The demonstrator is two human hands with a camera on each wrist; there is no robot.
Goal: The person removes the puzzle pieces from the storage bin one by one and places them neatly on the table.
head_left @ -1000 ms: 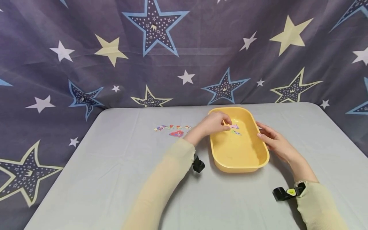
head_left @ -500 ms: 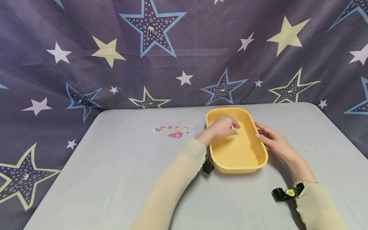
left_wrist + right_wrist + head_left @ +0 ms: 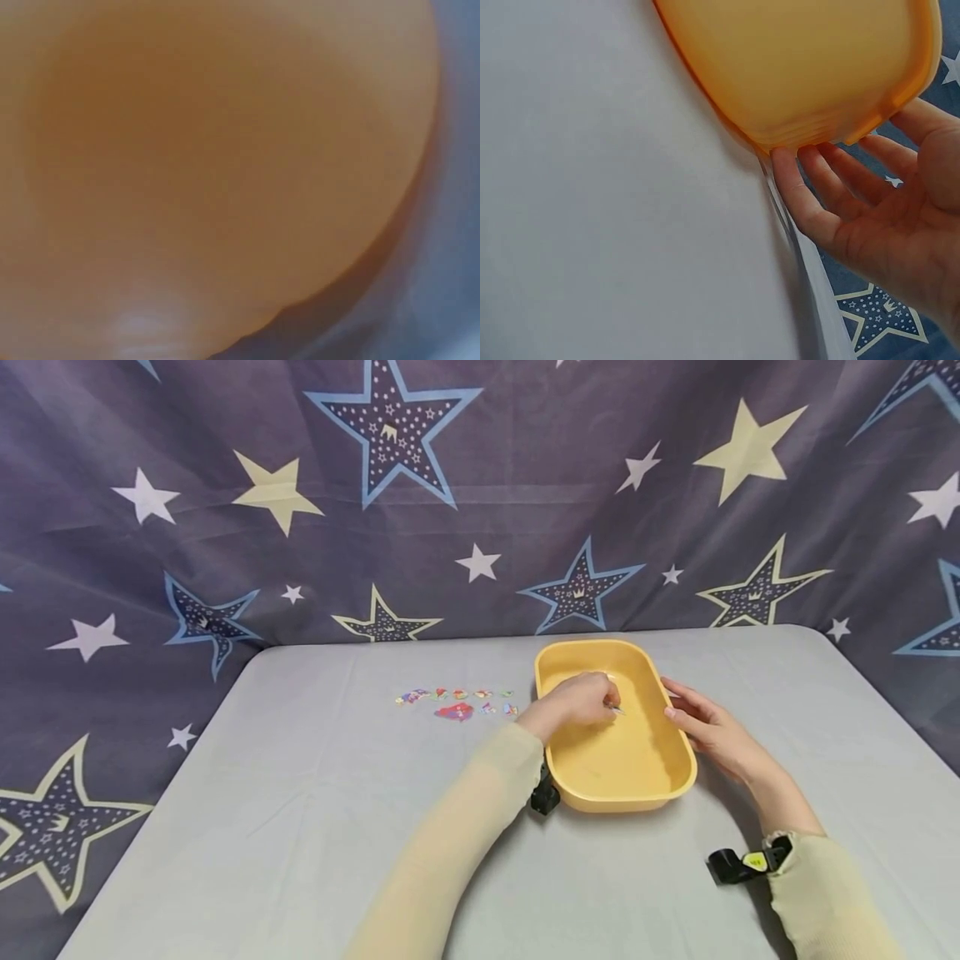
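A yellow plastic tub (image 3: 622, 760) stands at the back right of the table. My left hand (image 3: 581, 697) reaches over its left rim, fingers bent down toward the bottom. By the fingertips shows a bit of a small blue cutout (image 3: 617, 709); the fingertips themselves are hidden, and I cannot tell whether they pinch it. On the tub's right side my right hand (image 3: 708, 727) steadies it, thumb at the rim and fingers along the outer wall. The right wrist view shows those fingers (image 3: 840, 180) against the tub wall (image 3: 795, 82). Only the blurred tub wall (image 3: 225, 172) fills the left wrist view.
Several small colourful cutouts (image 3: 460, 694) lie in a row left of the tub, with a larger red-and-purple piece (image 3: 455, 712) just in front. A star-patterned curtain (image 3: 480, 510) hangs behind the grey tabletop (image 3: 300, 827).
My left hand has moved right and deeper into the tub, its fingers bending down over the pink cutout, which is now hidden. My right hand stays at the tub's right side.
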